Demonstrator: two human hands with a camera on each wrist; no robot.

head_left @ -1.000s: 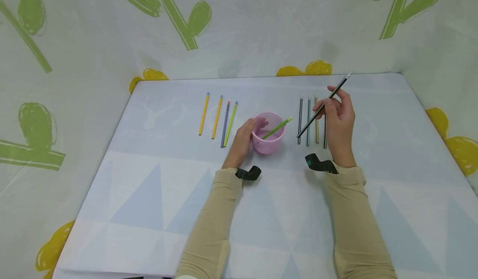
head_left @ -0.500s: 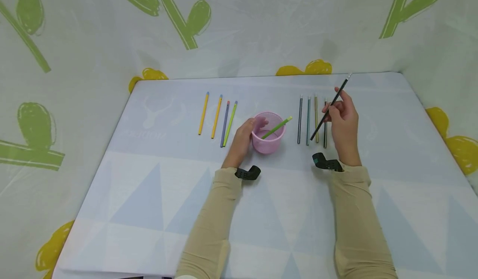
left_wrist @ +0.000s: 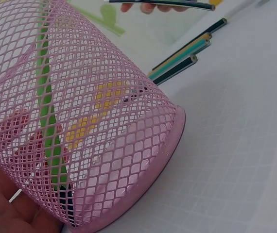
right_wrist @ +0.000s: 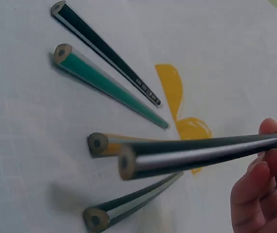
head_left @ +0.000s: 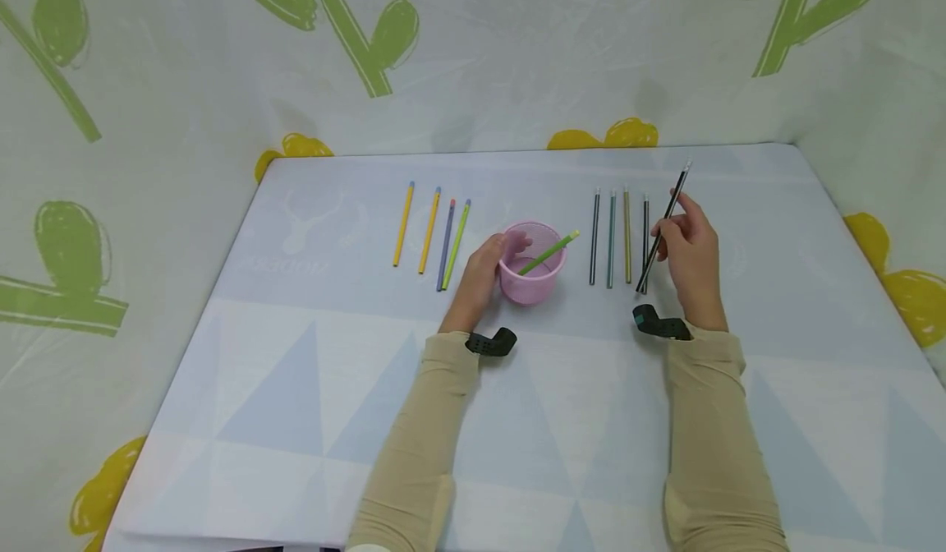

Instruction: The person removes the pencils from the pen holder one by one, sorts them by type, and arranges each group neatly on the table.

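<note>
My left hand (head_left: pixel 479 279) grips the left side of a pink mesh pencil cup (left_wrist: pixel 129 160), its fingers showing through the mesh. One green pencil (head_left: pixel 547 254) leans in the cup, its top end over the right rim. In my right hand (head_left: pixel 693 260) I pinch a dark striped pencil (right_wrist: pixel 201 153) by its upper part, tilted, lower end toward me. Under it on the table lies another dark pencil (right_wrist: pixel 129 204). Left of that are a gold pencil (head_left: pixel 627 236), a teal pencil (right_wrist: pixel 109 87) and a further dark pencil (head_left: pixel 594 236), side by side.
Left of the cup lie two yellow pencils (head_left: pixel 402 225), a purple pencil (head_left: pixel 446 246) and a lime-green pencil (head_left: pixel 456 246), the last two close together. The table (head_left: pixel 296 503) has a pale cloth with blue triangles; a patterned curtain (head_left: pixel 517 59) hangs behind its far edge.
My right hand has moved to the right with the dark pencil, which now stands steeper and reaches over the rightmost pencil of the row. The left hand and cup have stayed put.
</note>
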